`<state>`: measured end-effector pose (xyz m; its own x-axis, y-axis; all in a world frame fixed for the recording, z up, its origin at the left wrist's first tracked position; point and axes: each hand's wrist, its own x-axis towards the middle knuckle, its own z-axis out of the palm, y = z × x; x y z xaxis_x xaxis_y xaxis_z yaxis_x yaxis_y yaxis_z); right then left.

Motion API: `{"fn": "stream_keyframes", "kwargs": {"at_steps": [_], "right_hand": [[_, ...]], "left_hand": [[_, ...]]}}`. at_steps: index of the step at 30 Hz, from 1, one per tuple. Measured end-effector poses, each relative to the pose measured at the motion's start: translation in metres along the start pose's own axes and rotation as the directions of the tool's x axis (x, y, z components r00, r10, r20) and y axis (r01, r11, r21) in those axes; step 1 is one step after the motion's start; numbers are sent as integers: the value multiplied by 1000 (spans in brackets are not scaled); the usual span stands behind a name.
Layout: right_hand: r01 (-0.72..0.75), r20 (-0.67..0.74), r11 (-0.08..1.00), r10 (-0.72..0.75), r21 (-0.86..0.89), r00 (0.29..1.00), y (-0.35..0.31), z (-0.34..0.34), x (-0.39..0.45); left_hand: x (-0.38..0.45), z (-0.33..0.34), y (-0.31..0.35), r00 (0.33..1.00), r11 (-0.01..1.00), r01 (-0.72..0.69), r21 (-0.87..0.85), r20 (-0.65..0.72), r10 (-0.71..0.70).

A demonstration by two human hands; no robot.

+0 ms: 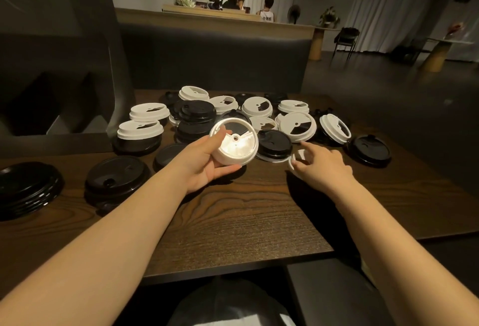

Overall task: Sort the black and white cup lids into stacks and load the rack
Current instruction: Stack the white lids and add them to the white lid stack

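While my left hand (207, 162) gripped an upturned white lid (234, 141), my right hand (320, 163) pinched another white lid (298, 158). It lay on the desk (246, 211).

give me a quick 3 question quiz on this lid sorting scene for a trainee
1. True or false: the left hand holds a black lid.
2. What is the right hand doing? A) gripping a black lid B) reaching onto a small white lid on the table C) resting in the lap
3. What colour is the stack at the table's far left edge?

Key
1. False: it holds a white lid, underside toward the camera.
2. B
3. Black
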<state>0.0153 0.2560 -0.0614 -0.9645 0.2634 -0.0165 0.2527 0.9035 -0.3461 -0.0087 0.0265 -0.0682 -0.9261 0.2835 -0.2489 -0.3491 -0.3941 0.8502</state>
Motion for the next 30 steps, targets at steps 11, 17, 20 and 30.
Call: {"fn": "stream_keyframes", "kwargs": {"at_steps": [11, 17, 20, 30], "right_hand": [[68, 25, 957, -78, 283, 997, 20, -5, 12], [162, -176, 840, -81, 519, 981, -26, -11, -6], [148, -86, 632, -128, 760, 988, -62, 1, -8], [-108, 149, 293, -123, 950, 981, -80, 34, -14]], "left_hand": [[2, -2, 2, 1000, 991, 18, -130, 2, -18], [4, -1, 0, 998, 986, -44, -161, 25, 49], [2, 0, -2, 991, 985, -103, -138, 73, 114], [-1, 0, -8, 961, 895, -275, 351, 66, 269]]}}
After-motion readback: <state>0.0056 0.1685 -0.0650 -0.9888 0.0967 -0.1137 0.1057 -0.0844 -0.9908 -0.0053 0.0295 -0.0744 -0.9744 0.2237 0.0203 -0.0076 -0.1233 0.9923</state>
